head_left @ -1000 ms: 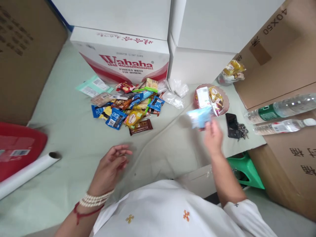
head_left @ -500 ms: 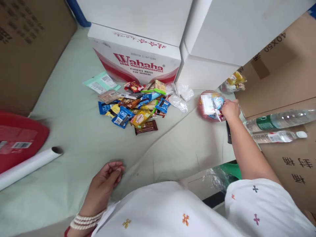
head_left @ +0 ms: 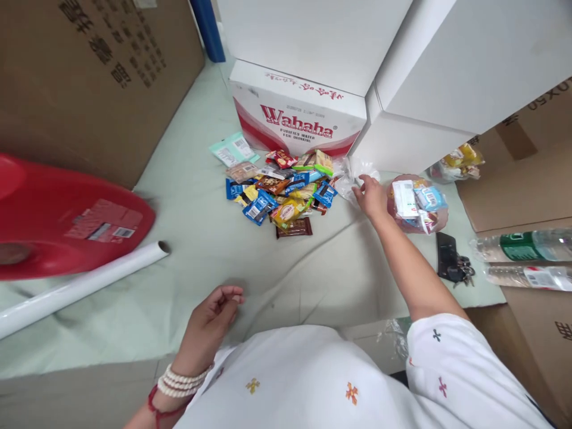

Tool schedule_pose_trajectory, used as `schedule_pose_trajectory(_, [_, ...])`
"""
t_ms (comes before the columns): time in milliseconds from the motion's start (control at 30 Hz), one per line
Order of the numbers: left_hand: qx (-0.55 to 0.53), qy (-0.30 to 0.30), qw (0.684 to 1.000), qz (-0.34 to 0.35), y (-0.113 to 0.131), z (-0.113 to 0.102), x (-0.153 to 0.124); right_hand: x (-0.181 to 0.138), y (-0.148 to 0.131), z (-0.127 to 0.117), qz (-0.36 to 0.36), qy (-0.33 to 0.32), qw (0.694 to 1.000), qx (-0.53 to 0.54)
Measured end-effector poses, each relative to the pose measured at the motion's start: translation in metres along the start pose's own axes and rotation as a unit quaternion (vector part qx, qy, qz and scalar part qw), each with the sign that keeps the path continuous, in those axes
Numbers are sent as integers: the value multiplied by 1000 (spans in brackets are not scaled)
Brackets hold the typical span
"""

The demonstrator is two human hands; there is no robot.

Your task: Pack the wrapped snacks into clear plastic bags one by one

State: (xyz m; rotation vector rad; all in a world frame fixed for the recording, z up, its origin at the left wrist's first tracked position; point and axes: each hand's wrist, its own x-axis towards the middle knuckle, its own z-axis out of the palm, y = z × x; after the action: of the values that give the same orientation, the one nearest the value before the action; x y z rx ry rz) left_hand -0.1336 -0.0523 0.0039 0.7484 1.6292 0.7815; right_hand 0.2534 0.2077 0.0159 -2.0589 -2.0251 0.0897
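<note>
My right hand (head_left: 373, 198) is at the crumpled clear plastic bags (head_left: 346, 186), its thumb and forefinger apart at their edge, with nothing visibly gripped. Left of it lies a pile of wrapped snacks (head_left: 286, 190), in blue, yellow, brown and red packets. A brown-wrapped bar (head_left: 294, 228) is at the pile's front, and a mint-green packet (head_left: 235, 150) at its back left. Just right of my right hand, a round pinkish bowl (head_left: 404, 229) holds several packets. My left hand (head_left: 213, 316) hovers near the table's front, fingers loosely curled towards the thumb, holding nothing I can see.
A Wahaha water carton (head_left: 295, 122) and white boxes (head_left: 415, 140) stand behind the pile. At left are a red jug (head_left: 89, 220), a white tube (head_left: 102, 277) and a cardboard box (head_left: 111, 77). A phone (head_left: 445, 250), keys (head_left: 465, 269) and plastic bottles (head_left: 521, 245) lie at right.
My right hand has left the bowl of packets and moved left to the clear plastic bags. The view has shifted left, bringing the phone and keys into sight. My left hand stays loosely curled.
</note>
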Motion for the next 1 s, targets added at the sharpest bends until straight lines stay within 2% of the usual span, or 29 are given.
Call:
schedule_pose_trajectory(67, [-11, 6, 1000, -1, -3, -2, -7, 9, -11, 14, 29, -12, 999, -10])
schedule_pose_trajectory(133, [-21, 23, 1000, 2, -6, -6, -13, 10, -18, 15, 23, -15, 1000, 2])
schedule_pose_trajectory(233, [-27, 46, 998, 14, -11, -11, -17, -8, -18, 0, -61, 46, 995, 66])
schedule_pose_trajectory(300, [-31, 43, 998, 23, -10, -9, -15, -28, -13, -16, -121, 83, 979, 138])
schedule_pose_trajectory(367, [-33, 29, 998, 42, -3, -4, -11, -50, -10, -33, -130, 77, 955, 254])
schedule_pose_trajectory(433, [-27, 4, 997, 75, 8, 5, -4, -72, -11, -48, -79, 45, 906, 413])
schedule_pose_trajectory(533, [-7, -63, 989, 135, 28, 25, 8, -102, -24, -64, 21, 4, 791, 612])
schedule_pose_trajectory(633, [-16, -145, 975, 169, 45, 54, 22, -129, -49, -63, 92, -14, 702, 706])
schedule_pose_trajectory(733, [-79, -243, 952, 167, 52, 87, 30, -153, -74, -46, 173, -32, 620, 764])
schedule_pose_trajectory(800, [-96, -292, 938, 160, 51, 107, 32, -164, -87, -31, 215, -41, 577, 787])
schedule_pose_trajectory(833, [-96, -293, 938, 156, 50, 114, 33, -168, -92, -25, 230, -43, 566, 790])
schedule_pose_trajectory(900, [-83, -259, 951, 148, 47, 119, 34, -172, -96, -16, 240, -41, 574, 782])
schedule_pose_trajectory(933, [-75, -231, 959, 144, 45, 118, 35, -174, -97, -14, 236, -37, 592, 770])
schedule_pose_trajectory(1000, [-57, -184, 971, 140, 43, 110, 37, -174, -93, -12, 219, -24, 648, 729])
